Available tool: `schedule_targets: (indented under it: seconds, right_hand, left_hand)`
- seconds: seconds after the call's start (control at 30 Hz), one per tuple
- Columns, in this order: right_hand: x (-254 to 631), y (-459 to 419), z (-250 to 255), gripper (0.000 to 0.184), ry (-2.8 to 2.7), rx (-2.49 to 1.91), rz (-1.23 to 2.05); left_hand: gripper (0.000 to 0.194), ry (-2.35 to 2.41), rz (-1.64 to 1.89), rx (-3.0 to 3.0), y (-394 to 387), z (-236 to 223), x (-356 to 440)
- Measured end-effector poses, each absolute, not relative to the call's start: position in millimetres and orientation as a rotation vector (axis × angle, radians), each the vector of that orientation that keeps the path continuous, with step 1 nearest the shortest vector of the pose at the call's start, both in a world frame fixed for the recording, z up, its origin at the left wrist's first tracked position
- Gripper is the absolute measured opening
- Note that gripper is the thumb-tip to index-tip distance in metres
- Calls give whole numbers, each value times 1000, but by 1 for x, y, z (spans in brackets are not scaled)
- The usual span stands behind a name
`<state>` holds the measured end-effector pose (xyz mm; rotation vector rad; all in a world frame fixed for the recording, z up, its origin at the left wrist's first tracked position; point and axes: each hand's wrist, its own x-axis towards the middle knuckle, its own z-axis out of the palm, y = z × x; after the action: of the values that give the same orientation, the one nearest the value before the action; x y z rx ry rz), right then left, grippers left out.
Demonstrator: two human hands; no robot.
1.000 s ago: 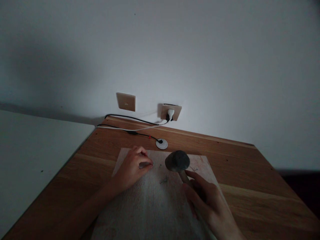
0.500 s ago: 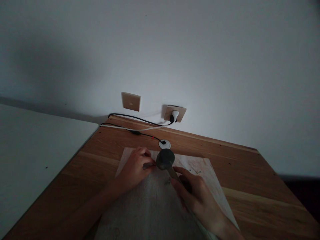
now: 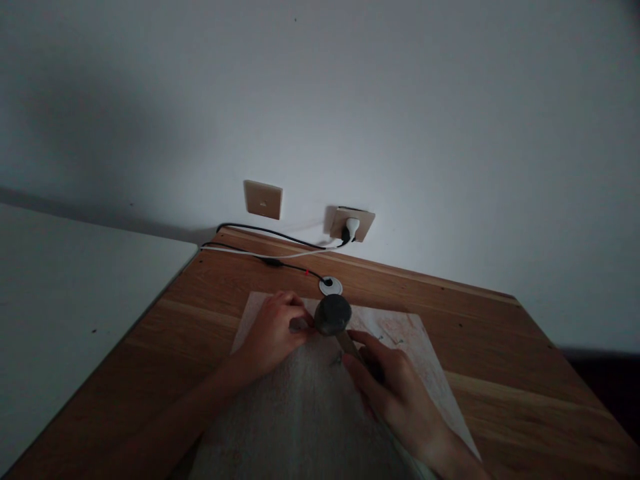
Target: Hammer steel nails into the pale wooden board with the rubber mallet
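Note:
My right hand (image 3: 395,383) is wrapped round the handle of a mallet with a dark round head (image 3: 333,315). The mallet's head is over the far part of a pale, worn wooden board (image 3: 300,413). My left hand (image 3: 277,330) rests at the board's far left, its thumb and fingertips pinched together just beside the mallet's head. What the pinch holds, if anything, is too small and hidden to make out. Several small nails or screws (image 3: 400,342) show on the board, beyond my right hand, and another small one (image 3: 336,361) lies left of the mallet's handle.
The board lies on a brown wooden tabletop (image 3: 520,407) against a white wall. A wall socket (image 3: 367,225) holds plugs, with a black cable (image 3: 270,233) and a white cable (image 3: 260,255) running left. A round white grommet (image 3: 331,286) sits just behind the board. At left is a white surface (image 3: 75,293).
The view has shifted very slightly. Both hands and the mallet keep nearly the same place over the board.

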<state>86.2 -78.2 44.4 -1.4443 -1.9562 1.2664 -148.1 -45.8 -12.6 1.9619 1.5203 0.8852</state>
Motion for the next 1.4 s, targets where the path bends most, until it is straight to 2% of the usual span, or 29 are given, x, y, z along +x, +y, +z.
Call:
schedule_targets:
  seconds: [0.63, 0.93, 1.4]
  right_hand:
    - [90, -83, 45, 59, -1848, -1428, 1345]
    - [89, -81, 43, 51, -1887, -1418, 1325]
    - [84, -82, 43, 49, -1934, -1428, 1282]
  left_hand:
    - [13, 1504, 883, 2051, -46, -16, -149]
    - [15, 1495, 871, 2055, -47, -17, -150]
    - [15, 1521, 865, 1993, -46, -11, -147]
